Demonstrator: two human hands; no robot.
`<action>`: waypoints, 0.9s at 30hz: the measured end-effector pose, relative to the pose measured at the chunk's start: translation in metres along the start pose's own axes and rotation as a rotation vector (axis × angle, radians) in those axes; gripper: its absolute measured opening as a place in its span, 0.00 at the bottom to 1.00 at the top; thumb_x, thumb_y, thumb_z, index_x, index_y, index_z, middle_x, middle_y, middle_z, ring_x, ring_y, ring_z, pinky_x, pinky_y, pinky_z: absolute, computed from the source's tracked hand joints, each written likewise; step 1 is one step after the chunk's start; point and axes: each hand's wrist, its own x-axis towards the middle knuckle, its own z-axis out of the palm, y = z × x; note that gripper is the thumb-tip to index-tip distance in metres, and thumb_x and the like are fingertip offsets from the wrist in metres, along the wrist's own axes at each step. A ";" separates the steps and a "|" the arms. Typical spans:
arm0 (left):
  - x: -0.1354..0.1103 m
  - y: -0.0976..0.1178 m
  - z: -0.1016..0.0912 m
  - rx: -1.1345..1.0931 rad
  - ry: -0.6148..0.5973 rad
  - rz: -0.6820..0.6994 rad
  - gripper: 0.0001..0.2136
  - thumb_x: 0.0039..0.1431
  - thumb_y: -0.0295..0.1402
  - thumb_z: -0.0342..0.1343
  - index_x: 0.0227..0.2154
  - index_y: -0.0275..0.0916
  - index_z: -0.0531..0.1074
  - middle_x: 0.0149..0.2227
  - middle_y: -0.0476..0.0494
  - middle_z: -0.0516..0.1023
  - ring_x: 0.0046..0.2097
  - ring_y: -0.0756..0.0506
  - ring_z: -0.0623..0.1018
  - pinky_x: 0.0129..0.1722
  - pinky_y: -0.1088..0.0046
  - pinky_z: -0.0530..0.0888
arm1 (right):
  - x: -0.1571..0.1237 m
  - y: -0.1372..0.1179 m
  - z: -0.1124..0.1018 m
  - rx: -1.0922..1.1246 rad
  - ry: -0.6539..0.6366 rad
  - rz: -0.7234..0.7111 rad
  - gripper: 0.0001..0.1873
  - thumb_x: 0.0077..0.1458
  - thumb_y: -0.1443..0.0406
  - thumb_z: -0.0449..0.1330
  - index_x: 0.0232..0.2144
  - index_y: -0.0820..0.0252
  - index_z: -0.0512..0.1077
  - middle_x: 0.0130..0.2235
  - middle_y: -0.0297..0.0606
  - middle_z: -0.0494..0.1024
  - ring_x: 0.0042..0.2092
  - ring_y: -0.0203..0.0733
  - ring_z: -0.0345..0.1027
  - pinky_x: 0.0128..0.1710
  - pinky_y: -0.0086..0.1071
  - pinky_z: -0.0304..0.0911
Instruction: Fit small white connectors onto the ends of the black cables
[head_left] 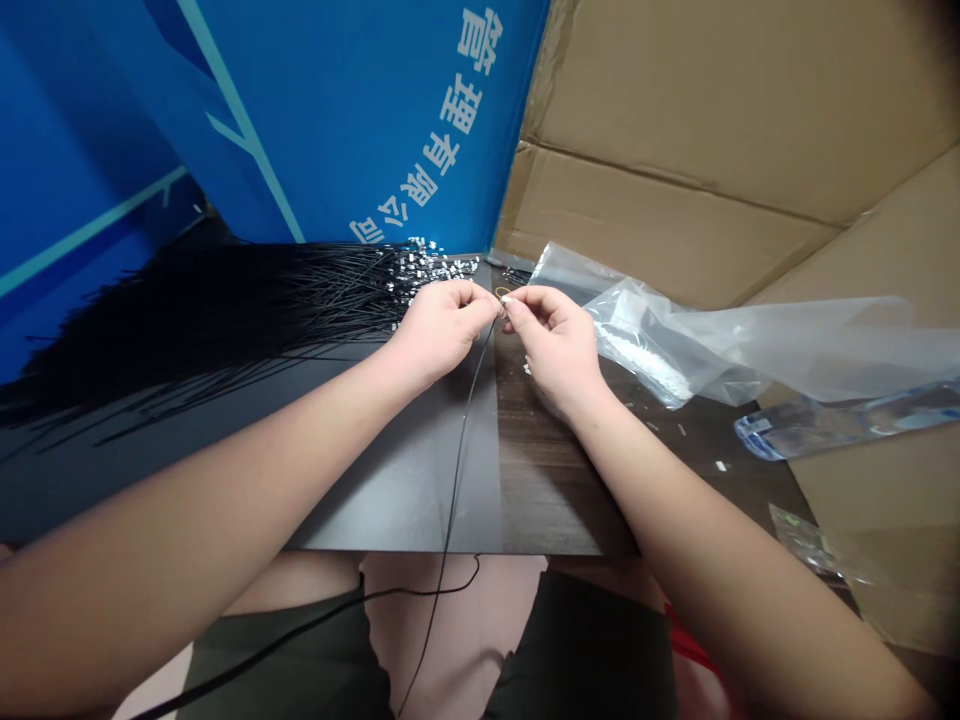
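My left hand and my right hand meet above the table, their fingertips pinched together. Between them is the end of a thin black wire, which hangs down past the table's front edge into my lap. My right fingertips hold a tiny silver metal terminal, partly hidden by my fingers. Just left of my left hand, a large bundle of black wires fans out, its ends fitted with silver terminals. A few small metal bits lie under my right hand.
A crumpled clear plastic bag lies to the right of my hands, with clear packaging beyond it. Brown cardboard and a blue printed board stand behind the dark wood-grain table.
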 end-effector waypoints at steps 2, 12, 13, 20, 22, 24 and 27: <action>0.000 0.000 0.000 -0.003 -0.001 0.003 0.08 0.54 0.35 0.63 0.24 0.37 0.76 0.28 0.48 0.76 0.30 0.50 0.69 0.34 0.70 0.67 | 0.000 0.001 0.000 -0.006 -0.006 0.001 0.04 0.61 0.62 0.67 0.37 0.56 0.78 0.36 0.33 0.83 0.35 0.37 0.75 0.41 0.37 0.74; -0.002 0.003 0.001 -0.007 -0.007 0.017 0.07 0.53 0.34 0.62 0.24 0.37 0.76 0.27 0.48 0.76 0.30 0.50 0.69 0.34 0.70 0.66 | -0.001 0.001 -0.001 0.000 -0.012 0.003 0.03 0.62 0.63 0.67 0.37 0.55 0.78 0.36 0.33 0.82 0.36 0.38 0.75 0.41 0.37 0.73; -0.002 0.003 0.001 -0.008 -0.009 0.020 0.07 0.53 0.34 0.62 0.24 0.37 0.76 0.27 0.48 0.75 0.30 0.50 0.69 0.34 0.70 0.66 | -0.001 0.000 -0.001 0.001 -0.011 0.003 0.03 0.61 0.63 0.67 0.37 0.55 0.78 0.36 0.33 0.82 0.36 0.38 0.75 0.41 0.37 0.73; -0.001 0.003 0.001 0.002 -0.008 0.022 0.07 0.54 0.34 0.62 0.24 0.37 0.76 0.27 0.49 0.75 0.31 0.49 0.69 0.34 0.69 0.66 | -0.001 0.000 -0.001 -0.016 -0.011 -0.008 0.04 0.61 0.62 0.68 0.37 0.55 0.78 0.36 0.33 0.83 0.36 0.38 0.75 0.41 0.37 0.73; -0.001 0.003 0.001 -0.003 -0.008 0.010 0.07 0.54 0.34 0.62 0.24 0.37 0.76 0.27 0.49 0.75 0.31 0.49 0.69 0.34 0.69 0.66 | -0.002 0.000 -0.001 -0.030 -0.011 -0.008 0.04 0.62 0.61 0.68 0.37 0.55 0.78 0.36 0.33 0.83 0.36 0.39 0.75 0.41 0.37 0.73; -0.001 0.004 0.001 -0.007 -0.005 0.003 0.07 0.54 0.34 0.62 0.24 0.37 0.76 0.26 0.49 0.75 0.30 0.49 0.69 0.34 0.69 0.66 | -0.002 0.000 -0.001 -0.036 -0.013 -0.012 0.04 0.62 0.61 0.67 0.37 0.55 0.78 0.36 0.33 0.83 0.36 0.39 0.75 0.42 0.37 0.73; -0.002 0.005 0.001 -0.012 -0.008 0.003 0.07 0.53 0.33 0.61 0.23 0.38 0.75 0.26 0.49 0.74 0.30 0.49 0.69 0.34 0.70 0.66 | -0.003 0.000 -0.001 -0.039 -0.013 -0.032 0.03 0.62 0.62 0.67 0.37 0.55 0.78 0.36 0.33 0.82 0.36 0.39 0.75 0.41 0.37 0.72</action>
